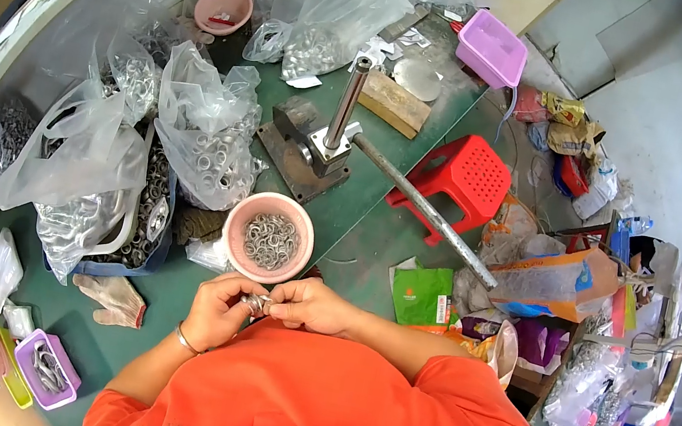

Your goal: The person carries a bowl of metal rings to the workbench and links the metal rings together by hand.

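Note:
My left hand [219, 308] is closed on a few small silvery metal rings [256, 303], just in front of my chest. My right hand [309, 305] meets it from the other side, its thumb and fingers pinched on the same rings. Fingers partly cover the rings, so I cannot tell exactly how they sit. Right beyond both hands stands a pink bowl [303, 259] with many loose metal rings [271, 241] inside. A metal bracelet circles the left wrist.
Past the bowl stands a hand press [307, 149]; its long bar [426, 214] sticks out rightward. Bags of rings [211, 155] and a blue crate [159, 250] crowd the left. A work glove [112, 299], a purple basket [67, 366], a wooden block [395, 105] and a red stool [468, 180] lie around.

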`<action>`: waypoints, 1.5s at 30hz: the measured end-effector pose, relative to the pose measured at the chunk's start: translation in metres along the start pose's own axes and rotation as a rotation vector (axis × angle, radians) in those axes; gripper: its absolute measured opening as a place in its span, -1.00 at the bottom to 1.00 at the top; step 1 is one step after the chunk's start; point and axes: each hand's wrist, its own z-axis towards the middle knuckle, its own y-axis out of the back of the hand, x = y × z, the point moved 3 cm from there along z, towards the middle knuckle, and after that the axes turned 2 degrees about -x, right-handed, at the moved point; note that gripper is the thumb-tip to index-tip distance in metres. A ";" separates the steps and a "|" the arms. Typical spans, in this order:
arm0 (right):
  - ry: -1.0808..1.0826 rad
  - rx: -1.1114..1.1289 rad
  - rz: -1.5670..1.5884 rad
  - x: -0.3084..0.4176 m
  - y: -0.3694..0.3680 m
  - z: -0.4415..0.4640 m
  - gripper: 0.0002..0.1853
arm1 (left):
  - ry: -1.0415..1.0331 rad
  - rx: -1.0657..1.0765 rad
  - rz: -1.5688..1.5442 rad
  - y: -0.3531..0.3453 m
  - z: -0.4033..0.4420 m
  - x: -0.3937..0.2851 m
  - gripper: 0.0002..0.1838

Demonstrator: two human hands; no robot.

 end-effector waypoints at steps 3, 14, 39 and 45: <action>-0.082 -0.040 -0.065 0.006 0.003 -0.002 -0.88 | 0.026 -0.001 -0.006 -0.002 0.001 0.005 -0.83; 0.293 -0.352 -0.754 0.029 0.008 -0.001 -0.83 | 0.256 -0.092 -0.077 -0.016 0.011 -0.010 -0.87; 0.666 -0.281 -1.356 0.017 0.030 0.008 -0.77 | 0.425 -0.106 0.089 -0.025 0.031 0.000 -0.89; 0.681 -0.325 -1.175 0.037 0.031 0.007 -0.84 | 0.443 -0.140 -0.185 -0.022 0.028 0.010 -0.86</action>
